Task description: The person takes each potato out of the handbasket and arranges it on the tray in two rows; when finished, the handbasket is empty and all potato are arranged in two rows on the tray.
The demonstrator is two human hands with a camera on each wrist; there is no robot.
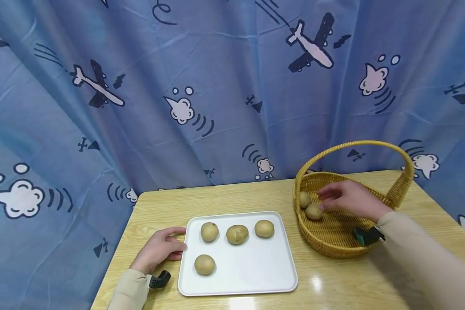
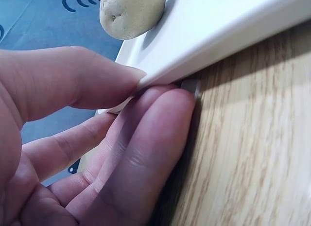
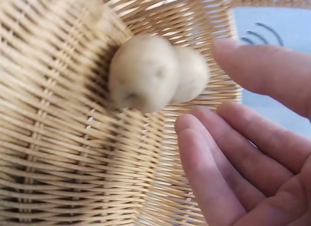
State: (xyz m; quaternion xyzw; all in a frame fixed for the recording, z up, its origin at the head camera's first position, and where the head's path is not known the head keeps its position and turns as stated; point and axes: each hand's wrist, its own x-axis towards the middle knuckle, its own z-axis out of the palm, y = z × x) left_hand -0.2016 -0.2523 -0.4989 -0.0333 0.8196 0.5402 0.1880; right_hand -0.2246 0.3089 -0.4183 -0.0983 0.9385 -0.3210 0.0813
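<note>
My left hand pinches the left rim of a white tray, thumb on top and fingertips tucked under the edge in the left wrist view. Several potatoes lie on that tray: three in a row toward the back, including an oblong middle potato, and a front-left potato. Over the wicker basket, my right hand reaches in with thumb and fingers spread apart, holding nothing. Two potatoes sit inside against the basket's left wall, the nearer potato overlapping the farther potato in the right wrist view.
A tall basket handle arches over the right wrist. The wooden table carries tray and basket side by side, a strip of tabletop between them. Behind it hangs a blue curtain printed with airplanes.
</note>
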